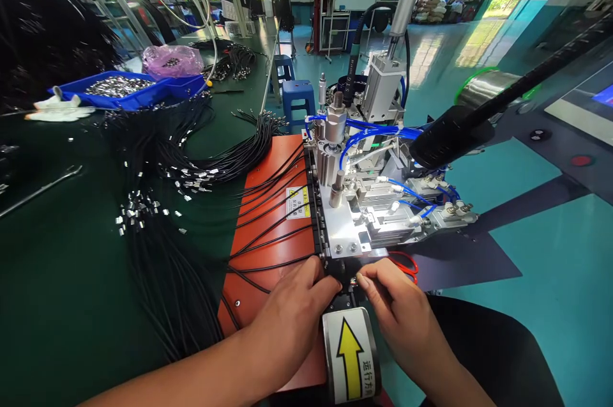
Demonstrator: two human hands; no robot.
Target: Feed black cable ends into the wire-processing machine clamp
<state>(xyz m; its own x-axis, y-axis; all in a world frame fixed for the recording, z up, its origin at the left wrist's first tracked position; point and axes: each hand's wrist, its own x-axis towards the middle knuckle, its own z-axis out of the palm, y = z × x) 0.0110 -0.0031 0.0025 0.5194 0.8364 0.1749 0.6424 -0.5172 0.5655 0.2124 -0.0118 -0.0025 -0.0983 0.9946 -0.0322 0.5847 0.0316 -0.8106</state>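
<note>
While a green table [43,279] took up the left side, a metal machine [342,228] stood to its right, an orange plate [311,368] between them. Bundles of black cables [165,285] lay loose on the table, well apart from the fingers; these looked like the portion yet to be handled. Several single cables [272,263] crossed the plate in a spaced row, reaching the machine's edge, so seemingly already placed. Left hand [299,305] at the row's near end, thumb and forefinger drawn close; anything between them was hidden, could not tell. Right hand [400,301] faced it, thumb and forefinger nearly together beside a small bright cable end [353,280]; grip unclear, that piece apparently unfinished.
</note>
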